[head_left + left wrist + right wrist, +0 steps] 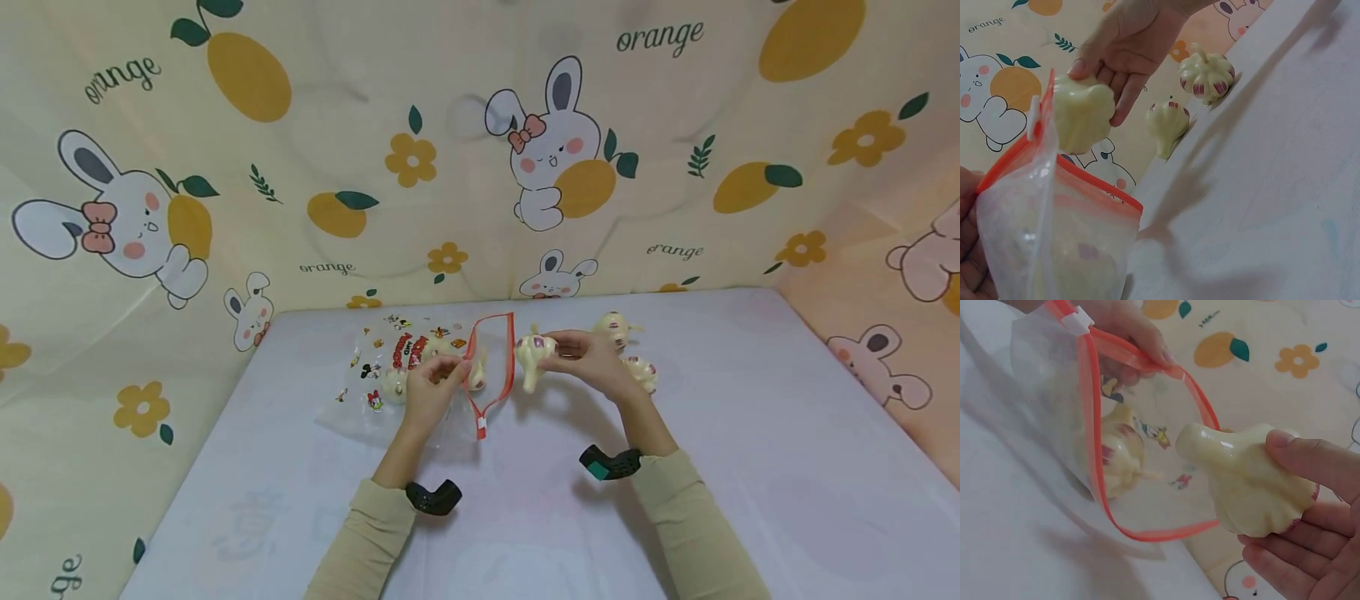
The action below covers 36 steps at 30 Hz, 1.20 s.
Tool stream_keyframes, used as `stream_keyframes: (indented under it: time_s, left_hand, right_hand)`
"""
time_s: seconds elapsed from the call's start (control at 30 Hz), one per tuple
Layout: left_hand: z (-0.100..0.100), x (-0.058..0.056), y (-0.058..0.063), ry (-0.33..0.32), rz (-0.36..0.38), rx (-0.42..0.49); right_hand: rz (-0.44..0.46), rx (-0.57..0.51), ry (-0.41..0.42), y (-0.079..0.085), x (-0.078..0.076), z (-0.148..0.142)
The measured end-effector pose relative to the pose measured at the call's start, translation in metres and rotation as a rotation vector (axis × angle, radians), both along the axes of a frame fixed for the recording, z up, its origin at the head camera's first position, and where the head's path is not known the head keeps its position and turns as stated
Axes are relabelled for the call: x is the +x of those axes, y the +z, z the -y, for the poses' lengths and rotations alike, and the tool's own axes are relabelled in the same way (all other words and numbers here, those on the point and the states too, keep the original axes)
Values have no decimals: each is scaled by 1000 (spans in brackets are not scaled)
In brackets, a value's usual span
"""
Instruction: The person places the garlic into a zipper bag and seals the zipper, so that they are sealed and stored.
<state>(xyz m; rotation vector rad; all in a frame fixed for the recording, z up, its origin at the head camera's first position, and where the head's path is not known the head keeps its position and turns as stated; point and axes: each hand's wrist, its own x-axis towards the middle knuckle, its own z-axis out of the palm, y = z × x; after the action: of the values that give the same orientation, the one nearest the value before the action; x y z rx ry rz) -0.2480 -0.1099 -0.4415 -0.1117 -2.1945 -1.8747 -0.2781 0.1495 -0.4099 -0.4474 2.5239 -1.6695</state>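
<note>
A clear zip bag (375, 427) with cartoon prints lies on the table, its red zip edge (512, 358) spread into a wide mouth facing right. My left hand (431, 392) pinches the far-left side of that edge. Between the thumb and fingers of my right hand (596, 362) is a pale garlic bulb (534, 354) with purple patches. It is held just outside the bag's mouth, stem toward the opening in the right wrist view. Through the clear plastic, another garlic bulb (1124, 453) shows inside near the mouth, and more pale shapes sit deeper in.
Two more garlic bulbs rest to the right, one farther back (613, 325) and one nearer (642, 375), partly behind my right wrist. A white slider (1077, 321) sits on the zip. The white table (525, 517) meets a printed cloth backdrop (450, 167) behind.
</note>
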Motion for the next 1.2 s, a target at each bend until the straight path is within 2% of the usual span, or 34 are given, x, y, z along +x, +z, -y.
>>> stream_keyframes:
  time_s: [0.3, 0.5, 0.63, 1.2]
  left_hand:
    - [-1, 1, 2, -35, -30, 26]
    - [-2, 2, 2, -21, -22, 13]
    - [-3, 2, 1, -26, -26, 6]
    - [-4, 3, 2, -12, -28, 14]
  right_hand:
    - [24, -28, 6, -1, -2, 14]
    - [15, -73, 24, -10, -1, 22]
    - [0, -87, -4, -14, 1, 27]
    - [-62, -37, -51, -24, 4, 48]
